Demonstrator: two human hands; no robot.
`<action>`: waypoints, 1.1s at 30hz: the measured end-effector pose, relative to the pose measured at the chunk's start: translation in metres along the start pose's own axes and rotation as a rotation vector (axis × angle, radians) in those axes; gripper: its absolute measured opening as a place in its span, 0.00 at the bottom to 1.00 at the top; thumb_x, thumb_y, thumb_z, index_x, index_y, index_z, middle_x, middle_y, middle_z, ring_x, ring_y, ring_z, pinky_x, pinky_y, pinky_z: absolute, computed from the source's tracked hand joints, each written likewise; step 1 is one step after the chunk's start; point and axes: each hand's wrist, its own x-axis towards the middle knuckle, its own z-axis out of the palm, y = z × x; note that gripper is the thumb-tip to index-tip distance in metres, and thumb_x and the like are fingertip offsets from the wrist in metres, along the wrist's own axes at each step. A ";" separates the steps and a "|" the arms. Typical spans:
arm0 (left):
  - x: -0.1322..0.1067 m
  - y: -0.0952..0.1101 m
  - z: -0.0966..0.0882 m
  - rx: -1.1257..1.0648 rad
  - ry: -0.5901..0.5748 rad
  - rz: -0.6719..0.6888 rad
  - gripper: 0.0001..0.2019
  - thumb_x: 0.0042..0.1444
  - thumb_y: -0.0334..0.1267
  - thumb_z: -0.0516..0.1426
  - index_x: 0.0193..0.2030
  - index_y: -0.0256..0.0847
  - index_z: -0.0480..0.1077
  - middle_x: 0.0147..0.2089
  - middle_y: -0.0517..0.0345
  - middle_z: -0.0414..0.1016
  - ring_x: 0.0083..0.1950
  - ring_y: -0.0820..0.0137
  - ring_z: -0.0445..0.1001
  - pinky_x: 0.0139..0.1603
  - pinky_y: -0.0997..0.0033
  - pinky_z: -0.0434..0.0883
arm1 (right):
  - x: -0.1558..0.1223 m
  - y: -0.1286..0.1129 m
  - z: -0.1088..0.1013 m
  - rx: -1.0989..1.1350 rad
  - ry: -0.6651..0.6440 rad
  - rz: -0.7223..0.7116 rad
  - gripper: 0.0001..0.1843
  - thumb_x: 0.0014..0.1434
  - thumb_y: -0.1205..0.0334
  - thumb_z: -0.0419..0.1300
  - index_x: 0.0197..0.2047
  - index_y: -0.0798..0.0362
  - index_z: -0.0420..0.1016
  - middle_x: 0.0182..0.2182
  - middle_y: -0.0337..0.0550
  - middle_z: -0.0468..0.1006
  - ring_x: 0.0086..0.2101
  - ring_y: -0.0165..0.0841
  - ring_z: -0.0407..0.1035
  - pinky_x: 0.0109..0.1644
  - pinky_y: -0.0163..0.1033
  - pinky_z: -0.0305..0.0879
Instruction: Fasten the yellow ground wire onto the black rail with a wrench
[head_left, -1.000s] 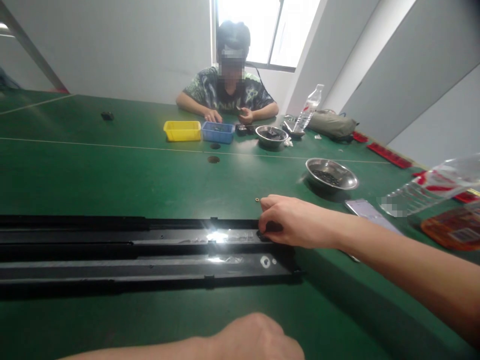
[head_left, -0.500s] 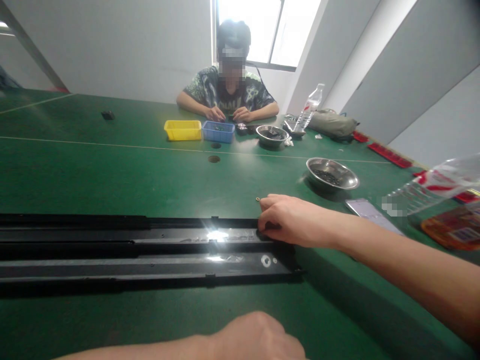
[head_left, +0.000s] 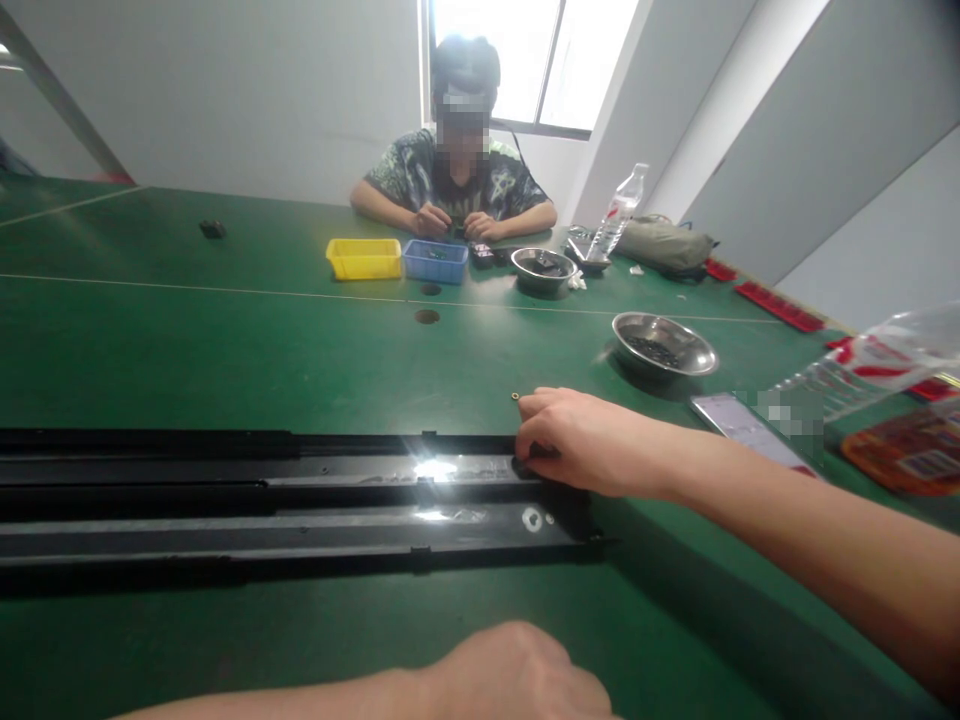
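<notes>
The far black rail point(head_left: 360, 472) lies lengthwise on the green table point(head_left: 300, 370), running in from the nine o'clock edge of the view and ending under the person's right hand point(head_left: 592, 440). That hand bends down over the rail's end, thumb and fingers drawn together beside a dark spot; whether they pinch a small piece or only press there, I cannot tell. Taking this hand as the clock's centre, with twelve pointing away from the wearer, a small brass ring point(head_left: 515, 397) sits on the table just beside the fingertips at ten. At seven the near black rail point(head_left: 337, 535) lies alongside the far one, with a pale round mark point(head_left: 526, 520) near its end. The left hand point(head_left: 517, 670) is at six, apart from both rails, knuckles up, its fingers hidden, so its grip cannot be told. A steel bowl point(head_left: 690, 355) of small dark pieces stands between one and two, a phone point(head_left: 739, 420) lies at three behind the forearm, and an amber package point(head_left: 900, 455) lies farther out at three. Across the table, a yellow tray point(head_left: 367, 268) is at ten, with a blue tray point(head_left: 435, 270) just beside it; a second steel bowl point(head_left: 544, 286) is at eleven. Beyond them sits a co-worker point(head_left: 495, 180), both hands close together above the tabletop.
</notes>
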 end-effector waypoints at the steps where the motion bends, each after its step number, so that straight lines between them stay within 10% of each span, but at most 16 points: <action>1: 0.000 0.000 0.001 -0.005 -0.003 0.002 0.07 0.71 0.38 0.52 0.46 0.38 0.67 0.25 0.67 0.67 0.24 0.77 0.65 0.24 0.77 0.64 | 0.001 0.000 0.000 0.000 0.004 0.004 0.06 0.62 0.65 0.64 0.36 0.49 0.85 0.35 0.45 0.76 0.39 0.40 0.71 0.44 0.43 0.65; 5: 0.008 0.005 -0.011 0.044 0.060 -0.017 0.10 0.72 0.38 0.50 0.42 0.39 0.69 0.22 0.69 0.61 0.21 0.76 0.58 0.21 0.75 0.61 | 0.000 -0.002 -0.005 0.014 -0.003 0.035 0.05 0.61 0.64 0.66 0.37 0.50 0.85 0.35 0.45 0.77 0.39 0.40 0.72 0.43 0.43 0.66; 9: 0.039 0.020 -0.066 0.329 0.095 -0.100 0.06 0.67 0.34 0.55 0.38 0.42 0.71 0.23 0.66 0.59 0.23 0.73 0.56 0.20 0.66 0.52 | -0.016 -0.006 -0.017 0.142 0.152 0.132 0.08 0.65 0.58 0.65 0.42 0.50 0.85 0.39 0.45 0.79 0.38 0.38 0.74 0.44 0.42 0.67; 16: 0.083 -0.016 -0.157 0.585 -0.182 -0.723 0.11 0.67 0.38 0.54 0.42 0.48 0.79 0.41 0.56 0.71 0.43 0.64 0.68 0.40 0.63 0.66 | -0.059 -0.010 0.028 0.384 0.719 0.501 0.13 0.70 0.58 0.58 0.35 0.52 0.79 0.33 0.42 0.77 0.34 0.35 0.71 0.38 0.41 0.65; 22: 0.088 -0.068 -0.166 0.541 -0.491 -0.540 0.07 0.62 0.45 0.61 0.42 0.54 0.82 0.43 0.54 0.68 0.45 0.62 0.66 0.42 0.63 0.65 | -0.078 -0.004 0.070 0.518 0.632 0.618 0.09 0.69 0.55 0.60 0.46 0.51 0.78 0.34 0.41 0.77 0.32 0.35 0.71 0.35 0.41 0.65; 33: 0.083 -0.084 -0.155 0.458 -0.524 -0.536 0.08 0.64 0.45 0.61 0.44 0.53 0.82 0.44 0.55 0.68 0.47 0.64 0.66 0.45 0.65 0.66 | -0.075 -0.005 0.068 0.399 0.573 0.527 0.07 0.68 0.62 0.59 0.41 0.52 0.78 0.33 0.42 0.74 0.31 0.34 0.68 0.35 0.41 0.63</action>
